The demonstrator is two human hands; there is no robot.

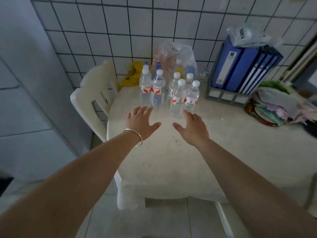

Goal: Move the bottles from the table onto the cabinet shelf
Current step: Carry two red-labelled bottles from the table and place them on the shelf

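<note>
I see nothing moved yet: the bottles (171, 90) all stand clustered at the table's (171, 152) far side. My left hand (140, 122) and right hand (192, 127) reach toward them, spread and empty. No cabinet in view.

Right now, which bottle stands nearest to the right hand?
The front middle bottle of the right cluster, white cap and red-and-white label. Its base sits just beyond the right hand fingertips; the others stand further back.
</note>
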